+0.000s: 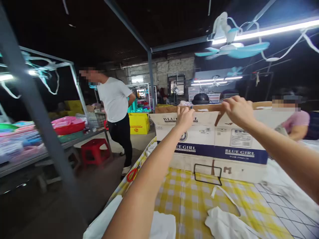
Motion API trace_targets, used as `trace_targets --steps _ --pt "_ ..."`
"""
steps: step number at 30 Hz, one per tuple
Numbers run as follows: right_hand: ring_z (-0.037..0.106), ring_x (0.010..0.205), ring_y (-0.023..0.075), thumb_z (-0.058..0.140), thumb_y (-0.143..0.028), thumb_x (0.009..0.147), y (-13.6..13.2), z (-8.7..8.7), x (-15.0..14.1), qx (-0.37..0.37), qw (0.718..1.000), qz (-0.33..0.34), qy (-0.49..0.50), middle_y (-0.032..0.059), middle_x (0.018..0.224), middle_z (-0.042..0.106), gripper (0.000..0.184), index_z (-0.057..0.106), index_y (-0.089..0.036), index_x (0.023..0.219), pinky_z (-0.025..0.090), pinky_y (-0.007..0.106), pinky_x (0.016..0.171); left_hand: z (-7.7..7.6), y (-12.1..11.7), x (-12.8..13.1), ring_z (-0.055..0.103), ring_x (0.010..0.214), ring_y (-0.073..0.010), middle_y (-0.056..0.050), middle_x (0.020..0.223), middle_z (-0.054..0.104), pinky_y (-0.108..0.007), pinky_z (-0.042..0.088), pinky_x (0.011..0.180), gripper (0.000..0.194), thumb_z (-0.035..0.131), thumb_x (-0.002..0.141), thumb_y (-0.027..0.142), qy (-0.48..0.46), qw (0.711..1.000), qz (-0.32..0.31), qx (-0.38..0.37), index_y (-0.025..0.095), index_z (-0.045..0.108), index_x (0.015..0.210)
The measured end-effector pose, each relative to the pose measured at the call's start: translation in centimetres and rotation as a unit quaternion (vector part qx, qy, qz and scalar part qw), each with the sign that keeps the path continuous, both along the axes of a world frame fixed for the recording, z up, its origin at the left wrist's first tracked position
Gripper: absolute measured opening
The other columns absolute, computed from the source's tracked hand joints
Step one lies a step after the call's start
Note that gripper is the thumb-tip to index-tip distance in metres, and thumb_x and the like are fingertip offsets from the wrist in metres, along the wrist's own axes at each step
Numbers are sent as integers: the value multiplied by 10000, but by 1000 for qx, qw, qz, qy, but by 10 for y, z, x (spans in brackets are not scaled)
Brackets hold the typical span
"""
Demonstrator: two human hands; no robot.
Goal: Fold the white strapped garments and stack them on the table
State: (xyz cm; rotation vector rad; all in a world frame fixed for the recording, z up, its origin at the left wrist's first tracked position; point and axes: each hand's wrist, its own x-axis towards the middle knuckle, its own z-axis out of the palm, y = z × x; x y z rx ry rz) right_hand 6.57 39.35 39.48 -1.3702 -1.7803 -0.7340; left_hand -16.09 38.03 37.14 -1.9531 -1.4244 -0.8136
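Observation:
A white and blue cardboard box (pixel 199 132) printed "BLUE GIRL" stands on the table, its brown inner side showing along the top. My left hand (pixel 184 119) grips the top edge of its near side, fingers curled over. Farther right, my right hand (pixel 238 109) holds the same edge beside a torn spot; its fingertips are partly hidden. In front of the box is a black wire frame (pixel 208 182). A white strap (pixel 228 198) and white cloth (pixel 226 222) lie nearer to me.
A yellow checked cloth (pixel 184 202) covers the table, with red-handled scissors (pixel 132 174) by its left edge. One person in a white shirt (pixel 114 99) stands left; another in pink (pixel 297 124) is behind the box. A red stool (pixel 96 151) and grey post (pixel 40 99) are at left.

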Motion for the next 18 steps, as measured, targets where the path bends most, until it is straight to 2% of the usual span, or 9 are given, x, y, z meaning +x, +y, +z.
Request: trace_targets --steps 2,4,8,10,12,13,15,18 --pt "437 1053 256 261 -398 932 -18 -16 -1 85 996 24 -9 139 1147 535 414 521 -180 1170 269 381 807 1 -1 0 433 1106 -222 -71 1082 545 -474 87 1079 365 480 835 219 -3 1000 -2 18 211 495 1200" --pt "455 1033 246 303 -384 922 -36 -41 1 102 992 57 -43 124 1125 548 367 495 -201 1177 280 378 815 2 -2 1 400 1143 -227 -81 1121 533 -480 69 1083 424 470 834 218 -3 1000 1 26 204 444 1257" --pt "512 1022 259 357 -370 894 -69 -114 12 44 972 158 -166 95 1147 561 361 430 -260 1230 312 422 866 -1 -4 3 364 1185 -232 -80 1148 526 -486 57 1090 491 439 831 203 0 1000 11 24 210 377 1318" --pt "559 977 251 387 -346 875 -84 -152 18 3 957 210 -201 47 1109 595 386 382 -363 1261 349 435 846 -3 -4 4 330 1222 -241 -81 1174 516 -488 63 1092 530 439 821 193 -1 1000 11 24 213 343 1341" --pt "589 965 246 402 -338 851 -100 -181 21 -38 946 249 -202 -2 1078 621 481 291 -489 1294 386 449 825 -4 -3 6 283 1261 -254 -88 1208 498 -493 65 1093 564 447 811 188 -3 1000 7 29 207 315 1359" --pt "593 975 247 410 -348 833 -110 -190 20 -58 945 261 -189 -19 1067 631 537 234 -543 1302 402 459 820 -5 -2 6 264 1277 -260 -91 1223 488 -497 64 1093 578 450 807 185 -4 1000 4 31 205 302 1365" --pt "582 1016 258 424 -389 786 -132 -198 14 -84 948 277 -136 -30 1039 647 623 143 -616 1293 421 486 822 -4 0 8 235 1298 -269 -91 1258 464 -505 63 1092 601 455 800 182 -7 1000 1 26 204 282 1374" --pt "528 1092 270 460 -436 699 -172 -187 -1 -106 944 309 -47 -27 995 660 656 159 -685 1226 436 502 827 -2 -2 10 191 1326 -276 -85 1326 403 -512 60 1090 622 460 791 180 -13 1000 -3 17 205 262 1381"
